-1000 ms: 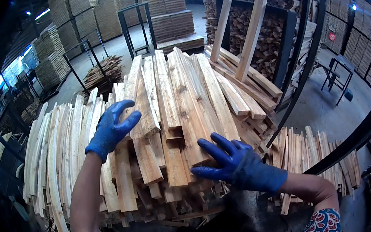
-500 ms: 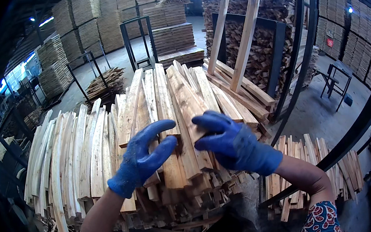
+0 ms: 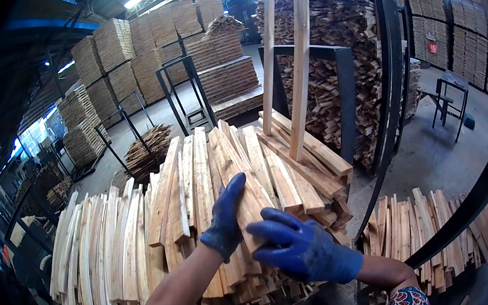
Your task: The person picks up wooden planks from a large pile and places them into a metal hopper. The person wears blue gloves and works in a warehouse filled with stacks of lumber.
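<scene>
Both my hands wear blue work gloves and are over a broad stack of sawn wooden boards (image 3: 122,240). A thick board (image 3: 251,189) with a brownish face lies lengthwise on top, pointing away from me. My left hand (image 3: 226,219) grips that board's left side, its thumb lying along the upper face; its other fingers are mostly hidden. At the board's near right end is my right hand (image 3: 304,247), fingers apart and slightly blurred. Whether those fingertips touch the wood is hard to tell.
Two long boards (image 3: 300,72) lean upright at the stack's far right, near a dark metal frame (image 3: 346,88). A lower pile of boards (image 3: 409,236) lies to the right. Tall stacks (image 3: 115,43) of lumber stand behind. A small metal stand (image 3: 449,100) is on the floor at right.
The view has tilted and shifted. My left hand has moved from hovering over the boards to the thick board's left side. My right hand has moved to that board's near end.
</scene>
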Tool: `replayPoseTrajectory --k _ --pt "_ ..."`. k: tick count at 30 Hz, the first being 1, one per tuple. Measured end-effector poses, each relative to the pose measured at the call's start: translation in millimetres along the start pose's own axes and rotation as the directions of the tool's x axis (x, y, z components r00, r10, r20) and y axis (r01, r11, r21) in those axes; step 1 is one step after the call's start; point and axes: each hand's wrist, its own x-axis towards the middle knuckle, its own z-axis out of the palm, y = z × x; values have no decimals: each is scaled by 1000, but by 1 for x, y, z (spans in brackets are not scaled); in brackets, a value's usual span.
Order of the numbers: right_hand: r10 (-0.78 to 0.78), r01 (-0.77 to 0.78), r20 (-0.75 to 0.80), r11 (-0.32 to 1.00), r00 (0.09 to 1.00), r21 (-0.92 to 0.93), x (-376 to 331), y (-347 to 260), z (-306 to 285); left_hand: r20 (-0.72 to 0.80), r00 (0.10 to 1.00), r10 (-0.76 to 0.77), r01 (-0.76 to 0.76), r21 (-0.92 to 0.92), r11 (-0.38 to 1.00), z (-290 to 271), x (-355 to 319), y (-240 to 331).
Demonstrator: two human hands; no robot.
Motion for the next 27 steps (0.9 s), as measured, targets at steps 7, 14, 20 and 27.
replayPoseTrajectory --k 7,14,20,27 --pt "-12 3 -94 996 996 -90 -9 45 -42 27 980 199 -200 248 948 44 51 4" --pt "115 -113 33 991 993 -67 -23 122 -60 -168 958 232 -131 464 876 48 151 -7" --pt "182 -174 66 978 981 -113 -45 117 -57 -132 980 151 84 953 291 46 154 -10" --pt "89 -89 0 996 996 29 -22 131 -60 115 911 395 -31 977 -212 26 155 -8"
